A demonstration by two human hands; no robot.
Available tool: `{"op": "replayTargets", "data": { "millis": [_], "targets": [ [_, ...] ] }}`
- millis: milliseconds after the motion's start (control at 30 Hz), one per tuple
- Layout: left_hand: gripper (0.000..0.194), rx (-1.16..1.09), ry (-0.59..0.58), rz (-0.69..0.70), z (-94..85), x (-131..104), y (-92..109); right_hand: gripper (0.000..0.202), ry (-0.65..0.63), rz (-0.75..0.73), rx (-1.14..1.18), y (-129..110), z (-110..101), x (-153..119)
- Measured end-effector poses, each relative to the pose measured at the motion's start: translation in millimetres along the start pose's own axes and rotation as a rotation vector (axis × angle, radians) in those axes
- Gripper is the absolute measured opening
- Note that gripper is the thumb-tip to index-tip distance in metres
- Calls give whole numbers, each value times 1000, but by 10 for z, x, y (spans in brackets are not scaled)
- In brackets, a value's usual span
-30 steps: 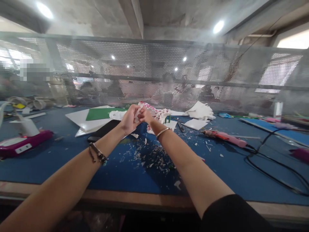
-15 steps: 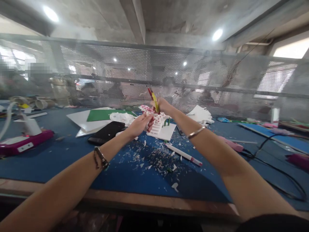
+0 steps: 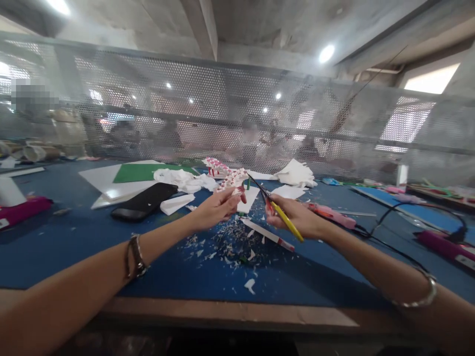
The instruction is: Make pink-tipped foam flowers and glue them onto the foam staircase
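My left hand (image 3: 218, 207) is closed, its fingertips pinching a small white and pink speckled piece (image 3: 234, 179), partly hidden by the fingers. In my right hand (image 3: 297, 215) is a tool like long-nose pliers (image 3: 287, 222), with straight yellow and red handles and thin dark tips. Those tips point up and left, close to the speckled piece; whether they touch it I cannot tell. Behind the hands stands another pink-spotted white piece (image 3: 215, 165) with red legs. A small green post (image 3: 248, 184) stands by a white sheet (image 3: 249, 200) just beyond my fingers.
Scraps (image 3: 237, 242) litter the blue tabletop before me, beside a white marker-like stick (image 3: 269, 235). To the left lie a black phone (image 3: 144, 201), crumpled white tissue (image 3: 181, 179) and a green sheet (image 3: 135, 173). A pink corded tool (image 3: 337, 216) and its black cable lie right.
My right hand has moved right and down, away from my left hand, and the tool has swung from handles up to tips up-left. My left hand still pinches the speckled piece.
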State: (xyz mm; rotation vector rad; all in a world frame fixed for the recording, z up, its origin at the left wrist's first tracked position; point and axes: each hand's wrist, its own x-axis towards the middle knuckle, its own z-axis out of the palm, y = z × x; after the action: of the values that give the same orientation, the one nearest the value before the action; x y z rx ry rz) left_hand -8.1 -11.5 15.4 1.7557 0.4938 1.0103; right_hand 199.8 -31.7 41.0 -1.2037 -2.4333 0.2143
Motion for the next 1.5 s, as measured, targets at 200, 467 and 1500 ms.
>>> {"op": "replayTargets", "data": {
  "millis": [200,467,1500],
  "targets": [
    [19,1,-30,2,112,-34,20,40,-48,-15,-81,-33,124,-138],
    [19,47,-22,-23,169,-68,27,51,-43,17,-193,-122,143,-166],
    [23,-152,-144,-176,171,-25,6,53,-117,81,-565,-308,104,-212]
  ]
}}
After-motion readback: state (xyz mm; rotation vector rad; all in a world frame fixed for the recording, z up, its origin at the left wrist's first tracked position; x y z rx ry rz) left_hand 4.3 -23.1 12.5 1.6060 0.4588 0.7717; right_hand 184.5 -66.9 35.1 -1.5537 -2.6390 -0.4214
